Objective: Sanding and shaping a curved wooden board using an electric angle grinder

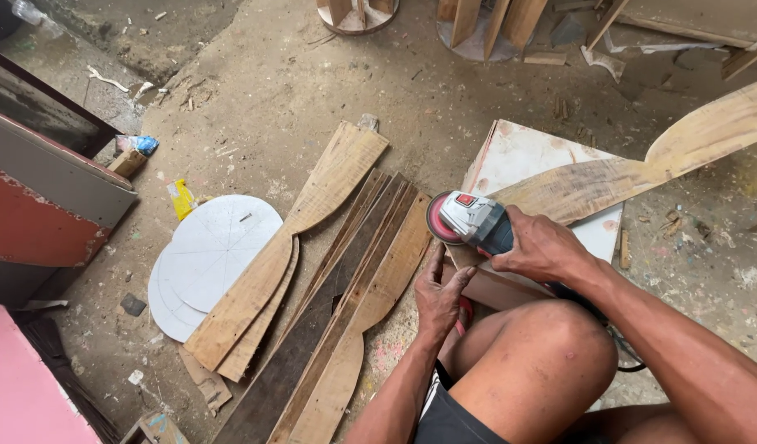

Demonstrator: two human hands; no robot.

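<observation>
Head view: looking straight down at a dusty workshop floor, person crouched, bare knee at the bottom right.

Right hand [543,245]: fingers curled all the way around the body of a grey angle grinder [475,220] – full closed grip, nothing loose about it.

Grinder: sits right of centre, its pinkish-red disc [438,219] facing left, with a small red patch on top of the housing. A black cable trails off past the knee on the right.

Left hand [438,294]: just under the grinder, fingers mostly straight and only slightly bent, fingertips up against the near end of the curved wooden plank [641,168]. Looks more like pressing or steadying than gripping; I can't tell if the thumb hooks under it.

Curved plank: long, wavy-edged, runs from the disc up to the far right edge, lying across a pale board [533,156] with a worn, pinkish-stained face.

Plank stack [329,288]: a fan of similar curvy cut-outs on the floor left of the hands – some pale, one quite dark – overlapping each other and running from near to far.

White discs [206,255]: a couple of round panels with pencil lines, left of the stack and partly tucked under it.

Far edge: round wooden stands with upright slats [477,20].

Left edge: red and grey panels [41,189], pink surface in the near corner, a yellow scrap [181,199] by the discs.
</observation>
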